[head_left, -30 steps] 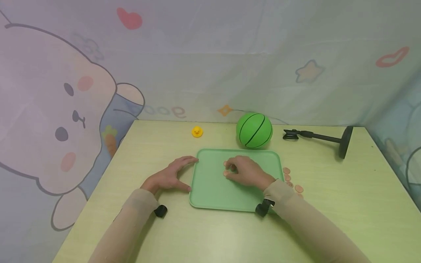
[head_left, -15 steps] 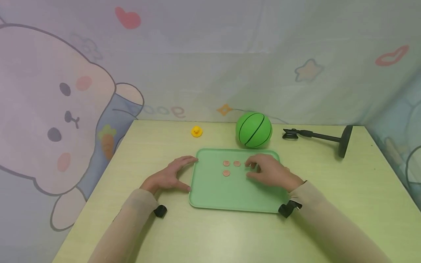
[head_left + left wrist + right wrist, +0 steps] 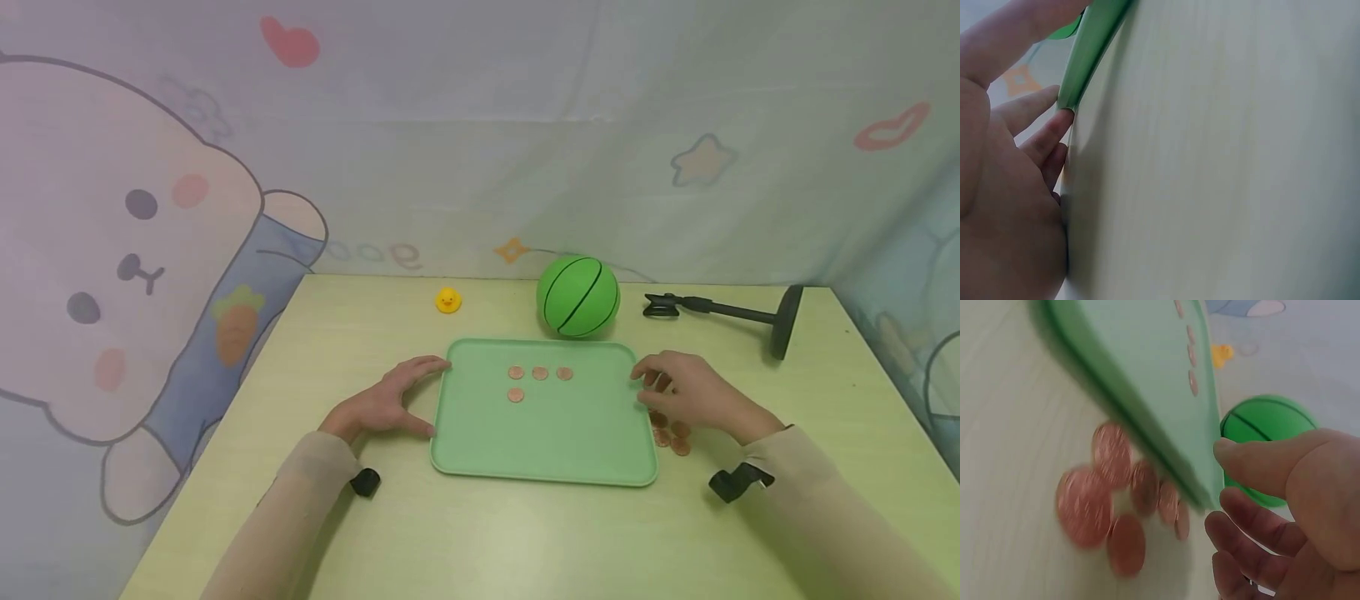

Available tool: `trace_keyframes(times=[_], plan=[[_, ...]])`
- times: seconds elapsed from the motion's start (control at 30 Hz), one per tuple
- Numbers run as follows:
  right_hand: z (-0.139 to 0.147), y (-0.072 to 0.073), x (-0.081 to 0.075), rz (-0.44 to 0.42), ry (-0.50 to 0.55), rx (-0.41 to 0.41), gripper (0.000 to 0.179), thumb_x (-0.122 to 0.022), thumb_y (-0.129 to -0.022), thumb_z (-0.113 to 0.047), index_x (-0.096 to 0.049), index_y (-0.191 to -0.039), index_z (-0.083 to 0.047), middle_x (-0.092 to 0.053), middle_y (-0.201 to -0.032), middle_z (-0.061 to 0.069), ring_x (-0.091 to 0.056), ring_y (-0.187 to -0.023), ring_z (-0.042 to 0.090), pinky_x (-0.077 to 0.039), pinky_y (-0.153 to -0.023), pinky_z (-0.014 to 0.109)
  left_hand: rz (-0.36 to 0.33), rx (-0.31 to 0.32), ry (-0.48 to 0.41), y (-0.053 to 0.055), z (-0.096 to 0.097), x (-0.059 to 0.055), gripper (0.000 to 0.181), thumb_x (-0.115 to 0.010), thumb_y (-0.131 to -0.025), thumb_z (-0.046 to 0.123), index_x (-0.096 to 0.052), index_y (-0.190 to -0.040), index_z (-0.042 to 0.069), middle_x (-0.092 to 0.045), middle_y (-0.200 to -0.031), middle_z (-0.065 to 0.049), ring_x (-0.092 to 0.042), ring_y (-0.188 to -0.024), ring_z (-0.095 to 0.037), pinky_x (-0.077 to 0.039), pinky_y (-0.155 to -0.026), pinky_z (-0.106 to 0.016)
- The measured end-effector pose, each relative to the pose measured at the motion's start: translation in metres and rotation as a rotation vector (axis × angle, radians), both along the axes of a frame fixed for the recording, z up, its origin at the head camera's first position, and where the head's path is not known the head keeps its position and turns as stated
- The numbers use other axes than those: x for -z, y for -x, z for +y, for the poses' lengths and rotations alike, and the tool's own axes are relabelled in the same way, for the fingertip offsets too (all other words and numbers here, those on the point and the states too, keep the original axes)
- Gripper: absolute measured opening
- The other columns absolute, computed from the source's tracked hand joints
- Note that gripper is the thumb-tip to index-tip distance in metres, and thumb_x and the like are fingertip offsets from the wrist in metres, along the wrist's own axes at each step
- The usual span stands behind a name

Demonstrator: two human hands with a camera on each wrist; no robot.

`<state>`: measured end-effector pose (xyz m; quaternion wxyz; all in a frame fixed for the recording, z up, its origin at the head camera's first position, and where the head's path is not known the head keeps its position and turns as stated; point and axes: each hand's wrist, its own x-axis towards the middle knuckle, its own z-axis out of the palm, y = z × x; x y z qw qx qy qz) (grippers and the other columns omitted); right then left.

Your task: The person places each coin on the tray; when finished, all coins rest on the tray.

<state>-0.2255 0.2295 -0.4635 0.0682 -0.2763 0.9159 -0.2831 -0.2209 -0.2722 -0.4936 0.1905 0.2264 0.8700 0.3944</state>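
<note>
A light green tray [image 3: 585,442] lies on the table. Three copper coins [image 3: 540,373] form a row on it, and another coin [image 3: 516,395] sits below the leftmost. Beside the left edge, my left hand [image 3: 386,404] spreads its thumb and fingers, the tips touching the rim. My right hand [image 3: 693,390] hovers at the right edge with loosely bent fingers, nothing visible between them. Several loose coins [image 3: 680,429] lie on the table under and in front of it, partly hidden by the hand; the right wrist view shows this coin cluster [image 3: 1083,506] close to the tray's edge.
Behind the tray stands a green ball [image 3: 577,297] with black lines. A small yellow rubber duck [image 3: 448,301] sits at the back, left of it. To the back right lies a black stand [image 3: 738,313] with a round base. A patterned cloth hangs behind the table.
My right hand has moved right, from over the tray's middle to past its right edge. A third coin now shows uncovered at the right end of the row. The left hand stays put.
</note>
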Motion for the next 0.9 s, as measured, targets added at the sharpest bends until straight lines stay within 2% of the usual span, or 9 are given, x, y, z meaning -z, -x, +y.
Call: trace_keyframes(times=[0.3, 0.43, 0.63, 0.9], plan=[[0.03, -0.007, 0.006, -0.001, -0.021, 0.016, 0.017, -0.075, -0.095, -0.008, -0.074, -0.112, -0.007, -0.069, -0.096, -0.003, -0.067, -0.086, 0.013, -0.056, -0.073, 0.034, -0.006, -0.013, 0.006, -0.001, -0.001, 0.001, 0.104, -0.097, -0.073, 0.029, -0.042, -0.161, 0.027, -0.025, -0.172, -0.003, -0.016, -0.159, -0.034, -0.013, -0.126, -0.067], [0.042, -0.009, 0.007, -0.04, -0.023, -0.02, 0.02, -0.079, -0.091, -0.007, -0.075, -0.11, -0.009, -0.07, -0.103, -0.002, -0.067, -0.089, 0.013, -0.058, -0.077, 0.033, -0.005, -0.013, 0.001, -0.002, -0.001, 0.002, 0.104, -0.096, -0.073, 0.028, -0.042, -0.161, 0.027, -0.025, -0.171, -0.003, -0.016, -0.159, -0.034, -0.012, -0.126, -0.067], [0.054, -0.012, 0.009, -0.094, -0.033, -0.078, 0.022, -0.084, -0.089, -0.014, -0.076, -0.109, -0.02, -0.068, -0.11, -0.003, -0.061, -0.096, 0.011, -0.056, -0.084, 0.03, 0.0, -0.009, 0.002, -0.002, 0.0, 0.0, 0.104, -0.096, -0.073, 0.029, -0.042, -0.162, 0.026, -0.025, -0.172, -0.005, -0.016, -0.159, -0.035, -0.012, -0.125, -0.068], [0.057, -0.015, 0.01, -0.078, 0.001, -0.151, 0.021, -0.084, -0.091, -0.015, -0.076, -0.108, -0.026, -0.064, -0.113, -0.003, -0.055, -0.096, 0.012, -0.049, -0.082, 0.03, 0.002, -0.006, 0.013, -0.002, 0.001, -0.002, 0.104, -0.096, -0.073, 0.029, -0.041, -0.162, 0.026, -0.025, -0.172, -0.005, -0.017, -0.159, -0.035, -0.013, -0.125, -0.068]])
